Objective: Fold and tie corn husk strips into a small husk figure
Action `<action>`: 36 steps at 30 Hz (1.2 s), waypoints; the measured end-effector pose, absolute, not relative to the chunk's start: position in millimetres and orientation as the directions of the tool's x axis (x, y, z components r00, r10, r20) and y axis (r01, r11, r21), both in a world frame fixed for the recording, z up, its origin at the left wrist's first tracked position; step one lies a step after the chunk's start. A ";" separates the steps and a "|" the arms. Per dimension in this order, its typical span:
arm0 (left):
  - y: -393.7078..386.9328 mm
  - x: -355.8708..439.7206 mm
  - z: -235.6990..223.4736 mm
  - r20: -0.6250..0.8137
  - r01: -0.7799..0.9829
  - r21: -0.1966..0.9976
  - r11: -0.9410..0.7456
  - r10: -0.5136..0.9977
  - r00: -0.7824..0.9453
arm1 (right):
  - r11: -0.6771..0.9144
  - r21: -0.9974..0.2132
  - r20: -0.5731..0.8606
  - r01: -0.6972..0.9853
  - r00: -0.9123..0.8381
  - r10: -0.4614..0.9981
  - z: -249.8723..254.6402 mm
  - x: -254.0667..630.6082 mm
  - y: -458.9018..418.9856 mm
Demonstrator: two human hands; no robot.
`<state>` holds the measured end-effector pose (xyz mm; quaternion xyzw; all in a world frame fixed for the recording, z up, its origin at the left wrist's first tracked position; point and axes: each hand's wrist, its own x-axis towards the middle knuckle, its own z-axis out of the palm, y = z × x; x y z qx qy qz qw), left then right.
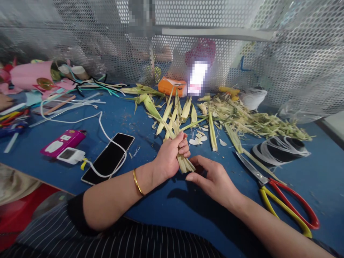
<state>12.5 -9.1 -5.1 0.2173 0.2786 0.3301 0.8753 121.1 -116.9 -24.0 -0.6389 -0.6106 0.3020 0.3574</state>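
Left hand (169, 156): fingers wrapped around bundle of corn husks (185, 165), held above blue tabletop (129, 120). Right hand (213, 175): thumb and fingers parted at the bundle's near end; contact unclear. Husk shreds (242, 120) beyond. Scissors (260, 177), red and yellow handles, lie to the right; smartphone (107, 157) left, white cable (105, 131) across it.

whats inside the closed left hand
A bundle of husk sits in the left hand, its ends showing above and below the grip. The middle is covered, so whether anything else is tucked inside cannot be seen.
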 end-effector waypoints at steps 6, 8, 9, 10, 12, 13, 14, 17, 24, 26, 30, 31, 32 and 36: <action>-24.8 16.4 -8.1 -0.236 -0.433 0.672 0.601 0.728 0.643 | -0.184 -0.908 -0.150 0.376 0.118 0.982 -29.3 109.6 -116.8; -26.4 16.0 -8.1 -0.224 -0.421 0.684 0.596 0.721 0.656 | -0.220 -0.915 -0.197 0.338 0.101 0.975 -31.0 107.4 -116.8; -26.3 15.5 -7.8 -0.220 -0.416 0.687 0.596 0.716 0.662 | -0.229 -0.917 -0.211 0.327 0.089 0.973 -31.7 106.8 -116.9; -25.7 14.8 -7.5 -0.219 -0.412 0.689 0.597 0.712 0.667 | -0.233 -0.920 -0.220 0.316 0.077 0.973 -32.4 106.5 -117.1; -23.7 13.5 -6.7 -0.222 -0.404 0.692 0.598 0.709 0.670 | -0.238 -0.925 -0.235 0.296 0.046 0.971 -33.8 106.0 -117.6; -22.6 12.9 -6.3 -0.224 -0.399 0.695 0.598 0.708 0.670 | -0.238 -0.927 -0.240 0.291 0.032 0.970 -34.3 105.6 -117.9; -21.6 12.4 -5.8 -0.227 -0.393 0.701 0.596 0.708 0.669 | -0.239 -0.927 -0.244 0.291 0.019 0.970 -34.6 105.0 -118.2; -19.4 11.2 -4.0 -0.228 -0.371 0.727 0.578 0.713 0.663 | -0.234 -0.921 -0.250 0.312 -0.009 0.968 -33.5 103.1 -119.3; -16.6 3.9 2.7 -0.214 -0.216 0.842 0.494 0.674 0.707 | -0.087 -0.887 -0.027 0.453 0.137 0.990 -17.4 120.2 -116.2; -18.5 1.2 4.8 -0.230 -0.108 0.879 0.464 0.613 0.756 | -0.064 -0.927 0.066 0.368 0.330 0.942 -11.4 129.4 -112.1; -26.0 -1.3 8.3 -0.318 0.130 0.904 0.407 0.440 0.840 | -0.020 -0.996 0.018 0.091 0.401 0.916 1.3 137.1 -106.4; -27.5 -1.4 8.9 -0.336 0.172 0.905 0.389 0.408 0.849 | -0.010 -0.999 0.003 0.035 0.374 0.928 3.9 136.8 -106.0; -28.5 -1.6 9.3 -0.349 0.203 0.906 0.371 0.384 0.855 | 0.000 -1.000 -0.004 -0.010 0.353 0.936 5.9 136.1 -105.8; -28.2 -2.8 12.4 -0.358 0.261 0.917 0.301 0.336 0.871 | 0.022 -0.998 0.001 -0.054 0.365 0.931 7.8 135.2 -106.7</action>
